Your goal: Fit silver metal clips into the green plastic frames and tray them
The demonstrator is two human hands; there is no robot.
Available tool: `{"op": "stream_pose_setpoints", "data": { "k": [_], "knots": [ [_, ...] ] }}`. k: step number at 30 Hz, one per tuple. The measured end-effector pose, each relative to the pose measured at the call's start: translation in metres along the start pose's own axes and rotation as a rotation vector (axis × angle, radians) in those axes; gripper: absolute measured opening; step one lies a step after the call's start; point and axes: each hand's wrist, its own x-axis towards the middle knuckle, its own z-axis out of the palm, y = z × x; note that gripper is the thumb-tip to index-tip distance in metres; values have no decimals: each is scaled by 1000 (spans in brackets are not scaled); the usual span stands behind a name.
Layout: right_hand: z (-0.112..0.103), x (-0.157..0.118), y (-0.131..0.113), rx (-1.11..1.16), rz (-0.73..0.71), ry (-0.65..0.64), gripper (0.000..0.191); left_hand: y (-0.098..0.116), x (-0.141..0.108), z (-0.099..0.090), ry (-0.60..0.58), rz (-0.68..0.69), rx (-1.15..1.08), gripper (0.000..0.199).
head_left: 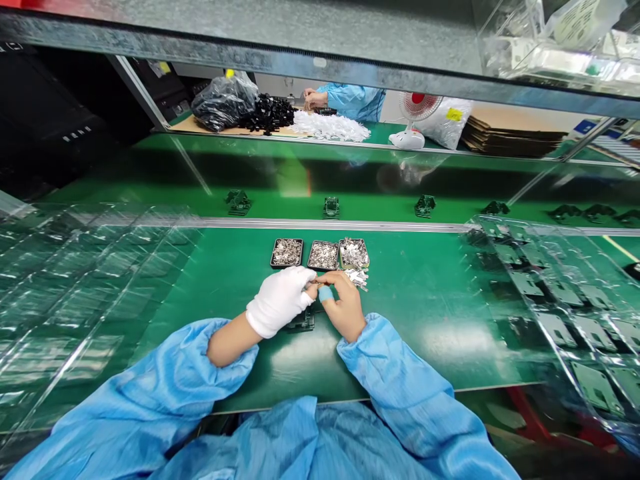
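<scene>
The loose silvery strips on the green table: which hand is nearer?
Right. The right hand is close beside the silvery strips; the gloved left hand is farther left.

Across the green bench top (415, 287), a hand could pass sideways between the gloved left hand (280, 301) and the clear blister trays (75, 313) at left, or between the bare right hand (345, 305) and the blister tray (537, 320) bearing boards at right. Straight ahead, three small parts trays (324, 242) and loose metal pieces (357, 278) obstruct a low path, though lanes outside that row reach the metal rail (410, 227). Higher up, the steel shelf (250, 53) limits forward lifting.
</scene>
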Motion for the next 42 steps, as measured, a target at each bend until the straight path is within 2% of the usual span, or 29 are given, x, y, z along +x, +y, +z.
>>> {"op": "stream_pose_setpoints", "data": {
  "k": [5, 10, 12, 23, 30, 35, 38, 42],
  "knots": [
    [1, -1, 0, 81, 126, 17, 13, 3, 1, 1, 29, -9, 88, 22],
    [0, -3, -2, 13, 134, 2, 10, -1, 2, -3, -129, -13, -228, 22],
    [-1, -4, -3, -11, 141, -10, 11, -2, 2, -5, -156, -15, -317, 26],
    [-1, -5, 0, 86, 227, -91, 10, -4, 2, 0, -71, -51, -564, 32],
    [-2, -6, 1, 141, 250, -117, 12, -4, 3, -1, -134, -49, -746, 35],
    [1, -6, 2, 358, 386, -116, 14, -7, 4, 2, -167, -97, -834, 35],
    [2, -4, 0, 528, 493, -114, 20, -8, 4, 3, -144, -82, -773, 34],
    [1, -1, -3, 606, 573, -118, 23, -8, 6, 1, -119, -62, -704, 33]
  ]
}}
